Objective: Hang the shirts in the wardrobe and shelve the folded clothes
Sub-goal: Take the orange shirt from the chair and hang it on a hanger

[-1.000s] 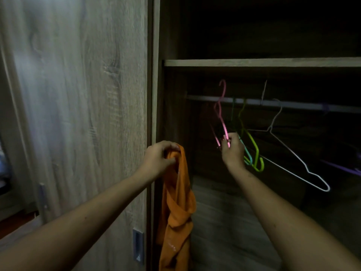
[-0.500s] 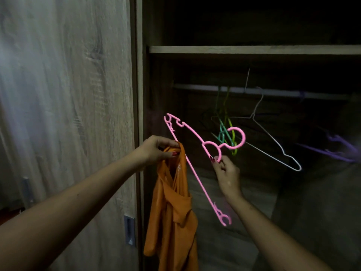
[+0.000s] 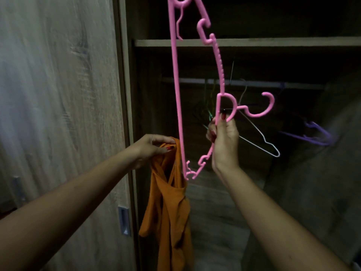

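An orange shirt point(image 3: 172, 208) hangs limp in front of the open wardrobe, and my left hand point(image 3: 154, 146) grips its top edge. My right hand point(image 3: 224, 139) pinches a pink plastic hanger point(image 3: 176, 90) at its neck, just below the hook. The hanger stands on end, one tip by the shirt's top and the other out of frame above. Its hook points right toward the dark rail point(image 3: 254, 83).
On the rail hang green hangers point(image 3: 207, 106), a white wire hanger point(image 3: 261, 139) and a purple hanger point(image 3: 314, 135). A wooden shelf point(image 3: 273, 42) runs above the rail. The wardrobe door point(image 3: 58, 114) with a recessed handle point(image 3: 124, 222) stands at left.
My right hand took the pink hanger off the rail, pulled it toward me and turned it on end beside the shirt. My left hand kept holding the shirt.
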A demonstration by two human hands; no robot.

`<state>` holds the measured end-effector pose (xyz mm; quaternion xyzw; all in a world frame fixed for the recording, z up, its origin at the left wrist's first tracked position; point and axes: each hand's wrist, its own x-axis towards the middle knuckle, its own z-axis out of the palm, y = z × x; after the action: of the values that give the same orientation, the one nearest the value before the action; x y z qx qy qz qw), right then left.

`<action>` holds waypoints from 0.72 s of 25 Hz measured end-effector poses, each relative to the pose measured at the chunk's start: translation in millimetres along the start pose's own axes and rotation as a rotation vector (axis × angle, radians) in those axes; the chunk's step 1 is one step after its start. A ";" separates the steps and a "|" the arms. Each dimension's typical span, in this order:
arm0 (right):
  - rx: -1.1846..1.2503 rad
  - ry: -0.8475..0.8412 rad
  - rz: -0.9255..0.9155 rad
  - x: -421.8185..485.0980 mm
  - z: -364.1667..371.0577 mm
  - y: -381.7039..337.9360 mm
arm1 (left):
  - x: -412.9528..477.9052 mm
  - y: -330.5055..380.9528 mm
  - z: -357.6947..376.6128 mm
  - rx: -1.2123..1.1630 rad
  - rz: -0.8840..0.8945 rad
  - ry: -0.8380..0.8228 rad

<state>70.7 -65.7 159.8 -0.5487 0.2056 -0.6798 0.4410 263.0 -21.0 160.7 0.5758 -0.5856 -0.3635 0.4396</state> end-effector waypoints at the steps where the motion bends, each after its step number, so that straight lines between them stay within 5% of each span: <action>1: -0.009 -0.003 0.032 -1.3 6.8 3.6 | -0.6 1.3 1.8 -0.020 0.002 -0.003; 11: -0.147 -0.139 0.263 -30.1 -12.1 90.4 | -12.4 22.8 -14.7 -0.292 -0.024 -0.030; 18: -0.682 -0.157 0.096 -26.2 -69.8 115.6 | -7.0 8.4 -35.5 0.004 0.040 0.273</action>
<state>49.4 -119.3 34.9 -0.7046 0.4120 -0.5063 0.2783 292.7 -10.6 180.2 0.6090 -0.5324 -0.2719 0.5213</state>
